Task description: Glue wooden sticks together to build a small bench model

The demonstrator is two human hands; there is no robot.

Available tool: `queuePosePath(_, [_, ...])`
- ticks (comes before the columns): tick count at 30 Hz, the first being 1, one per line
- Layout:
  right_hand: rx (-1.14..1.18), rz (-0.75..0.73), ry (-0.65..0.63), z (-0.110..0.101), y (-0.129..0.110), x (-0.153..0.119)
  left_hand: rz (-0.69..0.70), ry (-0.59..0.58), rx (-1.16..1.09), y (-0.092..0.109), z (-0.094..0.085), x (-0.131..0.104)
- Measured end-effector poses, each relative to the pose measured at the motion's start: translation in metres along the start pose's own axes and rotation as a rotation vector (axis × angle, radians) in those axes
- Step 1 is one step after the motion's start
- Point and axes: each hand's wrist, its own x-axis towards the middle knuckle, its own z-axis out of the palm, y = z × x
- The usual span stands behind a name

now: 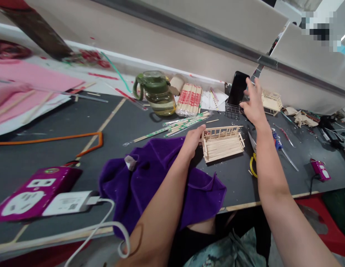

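My left hand (pixel 192 141) grips the left end of a small wooden stick model (pixel 224 145), a slatted base with a railing along its back, on the dark table. My right hand (pixel 253 100) is raised with fingers apart at the right edge of a black phone (pixel 237 89), which leans upright in a black wire stand (pixel 232 111). Whether the fingertips touch the phone is not clear. A purple cloth (pixel 150 167) lies beneath my left forearm. Just right of the model are yellow-handled scissors (pixel 253 165), partly behind my right forearm.
A green-lidded jug (pixel 158 94), packaged chopsticks (pixel 189 97) and loose wrapped sticks (pixel 178 126) stand or lie behind the model. Another wooden model (pixel 271 102) is at the back right. A purple power strip (pixel 36 191) with a white charger (pixel 69 203) sits front left.
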Motion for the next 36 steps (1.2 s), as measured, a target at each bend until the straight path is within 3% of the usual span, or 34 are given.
queuePosePath(4, [-0.087,0.252,-0.021,0.012,-0.008,-0.014,0.007,-0.003,0.009,0.001,-0.001,-0.001])
queuePosePath(9, [0.031,0.288,0.044,0.002,-0.011,-0.045,-0.006,-0.014,0.001,0.002,-0.001,-0.002])
queuePosePath(13, [0.004,0.442,0.180,-0.009,-0.002,-0.082,0.003,-0.006,0.007,0.001,-0.002,0.000])
queuePosePath(16, [0.014,0.570,0.099,-0.009,0.008,-0.108,0.003,-0.002,0.019,0.000,-0.002,0.001])
queuePosePath(20, [0.230,0.691,0.003,0.003,0.022,-0.131,-0.002,0.000,0.020,0.000,-0.003,0.002])
queuePosePath(24, [0.450,0.850,-0.117,0.011,0.024,-0.142,0.005,-0.013,0.023,-0.001,-0.003,0.001])
queuePosePath(27, [0.556,0.885,-0.181,0.014,0.021,-0.146,-0.001,-0.020,0.020,-0.001,-0.004,0.000])
queuePosePath(31, [0.591,0.836,-0.132,0.018,0.020,-0.148,-0.017,-0.046,0.004,0.000,-0.005,-0.002])
queuePosePath(36, [0.646,0.902,-0.126,0.021,0.017,-0.148,-0.050,-0.071,-0.015,0.002,-0.008,-0.005])
